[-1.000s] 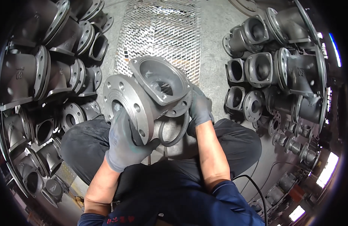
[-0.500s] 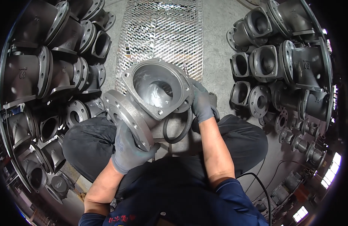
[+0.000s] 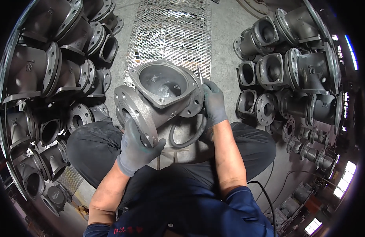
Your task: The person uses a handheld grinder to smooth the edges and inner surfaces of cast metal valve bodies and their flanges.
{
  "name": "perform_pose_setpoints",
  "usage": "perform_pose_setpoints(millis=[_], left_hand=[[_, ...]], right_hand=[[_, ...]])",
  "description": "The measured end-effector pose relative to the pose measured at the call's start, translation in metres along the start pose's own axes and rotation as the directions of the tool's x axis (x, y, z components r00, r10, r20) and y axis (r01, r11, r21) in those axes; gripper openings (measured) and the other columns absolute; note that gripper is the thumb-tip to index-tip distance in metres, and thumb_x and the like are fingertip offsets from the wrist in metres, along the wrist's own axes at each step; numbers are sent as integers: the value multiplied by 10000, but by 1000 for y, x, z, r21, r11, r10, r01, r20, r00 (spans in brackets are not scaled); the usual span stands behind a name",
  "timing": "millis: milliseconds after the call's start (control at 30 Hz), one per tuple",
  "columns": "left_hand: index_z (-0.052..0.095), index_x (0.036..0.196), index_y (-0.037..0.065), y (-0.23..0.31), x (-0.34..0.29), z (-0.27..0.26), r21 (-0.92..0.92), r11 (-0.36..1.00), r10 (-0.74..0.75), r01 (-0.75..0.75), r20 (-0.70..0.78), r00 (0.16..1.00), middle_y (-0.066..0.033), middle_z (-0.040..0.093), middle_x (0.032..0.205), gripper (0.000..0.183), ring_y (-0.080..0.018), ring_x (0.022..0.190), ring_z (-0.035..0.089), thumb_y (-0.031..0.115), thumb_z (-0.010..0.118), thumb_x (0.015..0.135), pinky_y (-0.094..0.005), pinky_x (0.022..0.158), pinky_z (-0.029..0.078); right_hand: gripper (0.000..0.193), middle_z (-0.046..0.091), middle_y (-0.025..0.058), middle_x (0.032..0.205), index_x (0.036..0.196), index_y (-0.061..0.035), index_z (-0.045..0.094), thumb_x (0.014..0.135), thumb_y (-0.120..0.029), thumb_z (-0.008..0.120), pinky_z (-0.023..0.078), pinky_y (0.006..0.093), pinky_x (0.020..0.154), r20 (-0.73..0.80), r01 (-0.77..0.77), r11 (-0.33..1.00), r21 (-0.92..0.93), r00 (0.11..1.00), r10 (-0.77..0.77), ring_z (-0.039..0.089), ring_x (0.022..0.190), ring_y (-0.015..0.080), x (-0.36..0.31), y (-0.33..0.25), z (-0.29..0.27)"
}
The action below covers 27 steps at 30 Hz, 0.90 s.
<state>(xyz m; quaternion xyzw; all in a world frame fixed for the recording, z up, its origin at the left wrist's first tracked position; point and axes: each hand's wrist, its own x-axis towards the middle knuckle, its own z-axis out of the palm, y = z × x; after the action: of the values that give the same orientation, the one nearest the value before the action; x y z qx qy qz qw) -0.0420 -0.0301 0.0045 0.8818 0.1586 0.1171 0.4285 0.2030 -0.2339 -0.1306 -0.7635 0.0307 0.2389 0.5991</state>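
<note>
Just two gloved hands [image 3: 137, 148], one valve body [image 3: 160, 98]

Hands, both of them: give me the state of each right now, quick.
Left hand: closed on the round flange of the valve body.
Right hand: closed around a thin tool against the valve body's far side.

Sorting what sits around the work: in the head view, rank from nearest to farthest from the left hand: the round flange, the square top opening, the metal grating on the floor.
1. Round flange: gripped by the left hand, lower left.
2. Square top opening: up and right, on the same casting.
3. Metal grating: top centre, beyond it.
</note>
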Motion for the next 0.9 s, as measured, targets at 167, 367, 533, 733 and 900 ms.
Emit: perform_pose_setpoints(millis=[167,367,533,733,900], left_hand=[[505,1447,-108,-16,-9,3,55,997,54,-55,34,998,-282,621,1256,977,-472,1115,648,291,1001,706,-531,974,548],[512,1402,-94,-21,-13,3,87,988,114,-129,163,980,-279,601,1232,933,-486,1111,618,319,995,719,-541,981,525],[484,1422,-78,-26,-16,10,46,985,159,-165,116,980,-284,584,1259,958,-503,1142,600,313,1000,715,-564,1008,512],[387,1546,-90,-20,-13,8,85,971,219,-225,75,973,-295,607,1345,1062,-501,1168,653,293,991,761,-553,1014,552],[391,1502,-94,-28,-14,10,21,980,196,-199,117,974,-315,569,1320,1073,-532,1175,593,299,1005,715,-597,1053,497]], right_hand=[[439,818,102,1069,1516,-58,676,1087,-151,669,605,301,773,177,78,954,-290,984,-27,726,842,115,-22,-117,-23],[332,806,192,1178,1346,-115,782,1019,-145,739,627,440,947,738,710,333,-621,672,-57,783,1072,361,-26,-198,-5],[344,797,199,1144,1358,-120,751,1041,-149,618,610,519,984,703,700,76,-710,697,141,764,1105,407,-30,-214,22],[324,798,199,1158,1303,-84,770,1024,-102,607,616,505,980,734,738,9,-675,670,112,774,1105,403,-28,-206,37],[317,799,199,1147,1288,-84,778,1009,-95,628,618,498,957,710,717,-1,-697,691,135,776,1098,406,-32,-208,39]])
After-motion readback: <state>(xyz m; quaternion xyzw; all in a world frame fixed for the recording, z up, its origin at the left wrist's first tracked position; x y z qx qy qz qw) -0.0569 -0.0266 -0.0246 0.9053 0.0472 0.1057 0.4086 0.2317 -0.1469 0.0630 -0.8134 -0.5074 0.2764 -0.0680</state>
